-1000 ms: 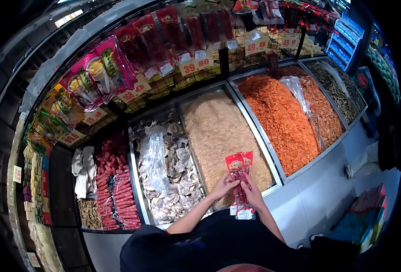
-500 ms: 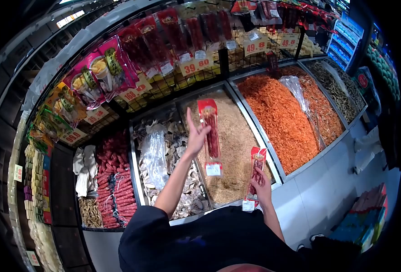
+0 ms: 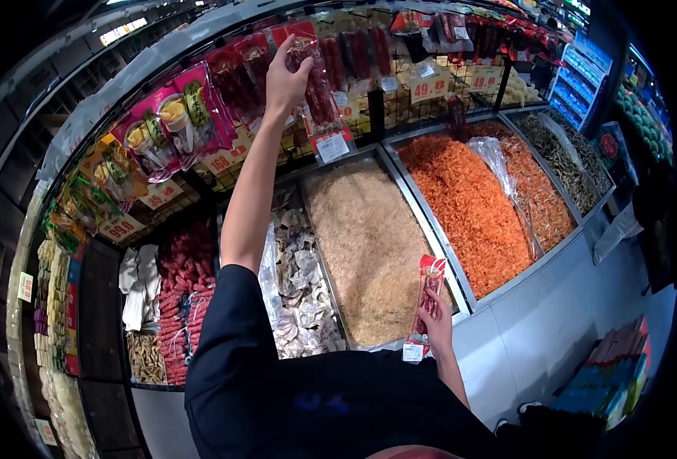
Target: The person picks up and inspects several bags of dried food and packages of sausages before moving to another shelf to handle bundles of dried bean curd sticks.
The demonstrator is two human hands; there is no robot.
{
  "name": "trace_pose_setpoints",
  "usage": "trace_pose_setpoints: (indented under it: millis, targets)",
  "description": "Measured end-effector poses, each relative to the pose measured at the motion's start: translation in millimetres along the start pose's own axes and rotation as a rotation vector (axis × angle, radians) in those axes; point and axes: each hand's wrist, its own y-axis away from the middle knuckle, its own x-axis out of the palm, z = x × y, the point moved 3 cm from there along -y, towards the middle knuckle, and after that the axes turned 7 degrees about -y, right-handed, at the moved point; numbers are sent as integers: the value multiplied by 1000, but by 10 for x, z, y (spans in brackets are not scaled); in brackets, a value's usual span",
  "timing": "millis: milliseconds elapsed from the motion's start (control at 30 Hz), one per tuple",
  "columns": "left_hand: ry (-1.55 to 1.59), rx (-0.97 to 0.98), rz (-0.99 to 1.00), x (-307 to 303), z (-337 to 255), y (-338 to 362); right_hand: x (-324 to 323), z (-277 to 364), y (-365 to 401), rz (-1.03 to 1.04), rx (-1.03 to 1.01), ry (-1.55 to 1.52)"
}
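Observation:
Raised to the hanging rack, my left hand (image 3: pixel 287 79) grips the upper part of a red sausage packet (image 3: pixel 320 107). The packet hangs down with its white label at the bottom, in front of other red packets. My right hand (image 3: pixel 436 320) is closed round a smaller red sausage packet (image 3: pixel 431 284) near the front edge of the bin of pale dried shrimp (image 3: pixel 369 229). A white label hangs at that packet's lower end.
Right of the pale bin is one of orange dried shrimp (image 3: pixel 461 206). Dried pieces and plastic (image 3: pixel 300 283) lie left of it, then red sausages (image 3: pixel 181 268). Pink packets (image 3: pixel 181 122) and price signs hang along the rack. A blue shelf (image 3: pixel 580 84) stands at the back right.
My left hand has moved up from above the pale bin to the rack, with the larger sausage packet. My right hand stays low with its packet, slightly shifted.

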Motion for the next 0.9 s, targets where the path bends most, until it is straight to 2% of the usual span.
trace_pose_setpoints:
  millis: [200, 433, 633, 700, 733, 833, 867, 900]
  targets:
    - [57, -76, 80, 76, 111, -11, -34, 1, 56, -20, 8, -3]
    - [-19, -32, 41, 108, 176, -22, -43, 11, 49, -40, 40, -21]
    - [-30, -160, 101, 232, 406, -287, -35, -17, 19, -35, 24, -19]
    - [-123, -282, 61, 297, 512, -418, -44, -66, 9, -28, 28, -24]
    - [-119, -280, 56, 356, 644, -521, -36, -66, 3, -25, 32, -32]
    - [-376, -247, 117, 478, 1016, -773, -18, -52, 14, -29, 44, -40]
    - [-325, -255, 153, 489, 1124, -818, -24, -50, 21, -29, 48, -58]
    - [-288, -342, 199, 484, 1206, -823, -31, -66, 14, -30, 43, -65]
